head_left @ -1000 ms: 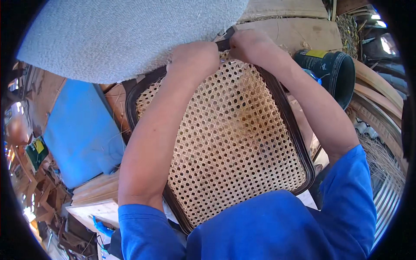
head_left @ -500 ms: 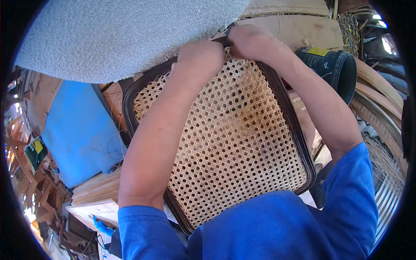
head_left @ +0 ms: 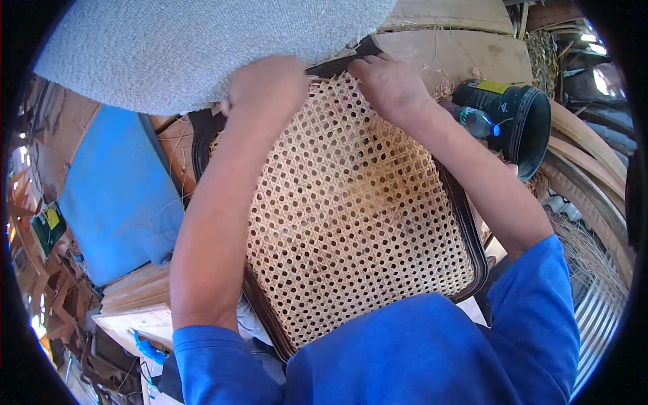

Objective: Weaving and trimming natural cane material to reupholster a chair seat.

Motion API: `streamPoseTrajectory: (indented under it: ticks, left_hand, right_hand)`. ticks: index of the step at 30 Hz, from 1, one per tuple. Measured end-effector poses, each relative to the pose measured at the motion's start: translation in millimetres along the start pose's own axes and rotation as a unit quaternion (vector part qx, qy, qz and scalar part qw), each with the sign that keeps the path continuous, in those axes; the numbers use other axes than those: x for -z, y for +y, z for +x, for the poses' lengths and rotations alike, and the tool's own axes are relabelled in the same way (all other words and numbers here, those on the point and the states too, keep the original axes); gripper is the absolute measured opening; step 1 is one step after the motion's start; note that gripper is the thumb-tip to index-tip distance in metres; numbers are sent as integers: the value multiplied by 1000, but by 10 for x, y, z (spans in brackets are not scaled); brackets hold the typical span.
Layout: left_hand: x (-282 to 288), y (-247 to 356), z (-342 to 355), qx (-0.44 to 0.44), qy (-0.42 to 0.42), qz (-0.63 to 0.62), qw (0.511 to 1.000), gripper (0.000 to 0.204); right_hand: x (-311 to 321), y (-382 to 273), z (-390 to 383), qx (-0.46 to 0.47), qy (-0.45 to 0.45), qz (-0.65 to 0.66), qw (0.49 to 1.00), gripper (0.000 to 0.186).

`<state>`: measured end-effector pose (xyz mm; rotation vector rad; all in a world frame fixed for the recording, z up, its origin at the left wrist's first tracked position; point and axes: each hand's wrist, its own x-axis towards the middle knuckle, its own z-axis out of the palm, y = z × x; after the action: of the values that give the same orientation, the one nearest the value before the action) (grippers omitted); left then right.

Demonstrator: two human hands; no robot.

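A panel of woven cane webbing (head_left: 351, 223), pale with a brownish stained patch, lies over a dark wooden frame (head_left: 469, 236) in front of me. Its frayed upper edge stands lifted off the frame's far rail. At the far left of that edge my left hand (head_left: 266, 88) is closed on the webbing, slightly blurred, its fingertips hidden. To its right, my right hand (head_left: 391, 91) has bent fingers closed on the edge near the far right corner. Where the webbing rises, it covers the upper part of the frame's right rail.
Light-grey textured fabric (head_left: 202, 54) bulges at the far left. A dark green bucket (head_left: 530, 128) lies on its side at the right, with a clear plastic bottle (head_left: 478, 123) beside it. Blue sheet (head_left: 121, 202), stacked boards (head_left: 135, 290) and curved wood strips (head_left: 587, 148) surround the frame.
The webbing's far edge has come up from the frame. My left hand has moved left, and my right hand slightly down and to the right. The bottle has come into sight.
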<state>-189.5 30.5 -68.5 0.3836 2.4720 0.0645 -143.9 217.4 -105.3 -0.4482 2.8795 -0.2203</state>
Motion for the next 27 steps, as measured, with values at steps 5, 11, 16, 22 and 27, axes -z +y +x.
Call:
streamPoseTrajectory:
  ticks: [5,11,16,22,27]
  left_hand:
    - [-137,-345,-225,4,97,12,995,30]
    - [-31,81,-433,0,325,-107,940,23]
    - [-471,287,-20,-70,223,-126,964,21]
    - [-448,181,203,-42,51,-269,961,23]
    - [-422,62,242,-67,-2,-300,952,21]
  right_hand:
    - [-69,158,-38,40,87,142,985,17]
    - [521,-15,-92,-218,-58,76,971,36]
    - [253,-109,-127,-205,-34,37,977,43]
    - [339,135,-188,-41,-62,238,968,19]
    - [458,89,-233,-108,-136,236,956,17]
